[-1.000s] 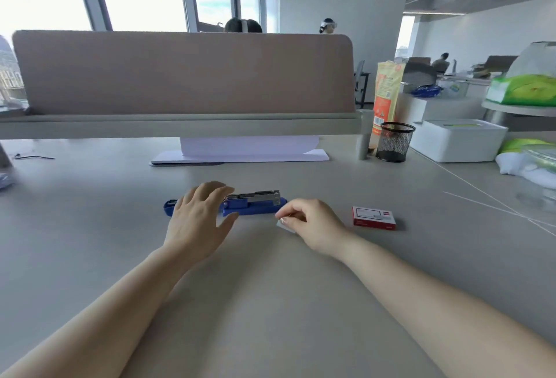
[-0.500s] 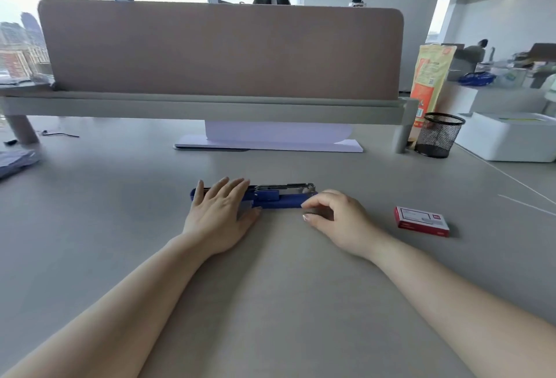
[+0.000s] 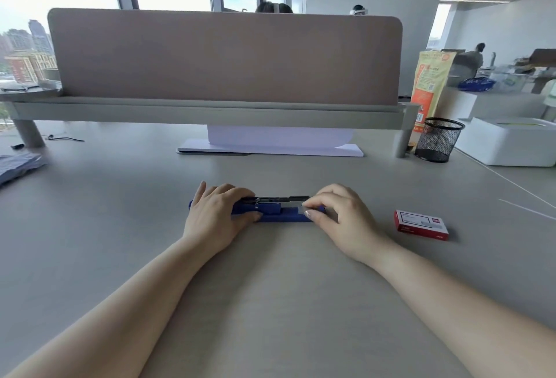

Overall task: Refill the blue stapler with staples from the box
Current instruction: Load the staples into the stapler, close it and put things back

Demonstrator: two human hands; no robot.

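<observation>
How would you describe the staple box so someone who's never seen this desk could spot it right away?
Start at the grey desk in front of the tan divider panel. Near its middle both hands rest on a blue stapler; just beyond the right hand lies the staple box. It is the only small, flat red carton with a white label, lying alone, apart from the stapler.

The blue stapler (image 3: 272, 213) lies flat and opened out lengthwise across the desk's centre, its silver staple channel facing up. The red-and-white staple box (image 3: 421, 225) lies flat and closed at the stapler's 3 o'clock, apart from it, long side skewed slightly.
</observation>
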